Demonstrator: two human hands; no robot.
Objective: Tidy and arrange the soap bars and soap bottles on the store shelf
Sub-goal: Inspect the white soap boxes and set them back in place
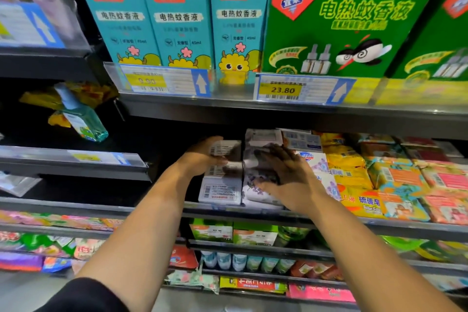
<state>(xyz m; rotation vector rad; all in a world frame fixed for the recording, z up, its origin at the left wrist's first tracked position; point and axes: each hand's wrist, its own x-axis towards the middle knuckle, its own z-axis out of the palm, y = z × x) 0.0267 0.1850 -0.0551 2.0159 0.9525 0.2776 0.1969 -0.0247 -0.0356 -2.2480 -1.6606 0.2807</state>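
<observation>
soap box (pixel 225 151) above white stack (pixel 219 191) in grip of left hand (pixel 202 157), right hand (pixel 287 176) flat, unclenched, on lavender soap packs (pixel 258 194)

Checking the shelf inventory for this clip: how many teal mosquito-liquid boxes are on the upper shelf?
3, upright side by side on the upper shelf: left teal box, middle teal box, right teal box beside the green box. Others may sit hidden behind them.

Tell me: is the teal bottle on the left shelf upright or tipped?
Tipped: the teal bottle leans, cap upper left, base lower right.
</observation>
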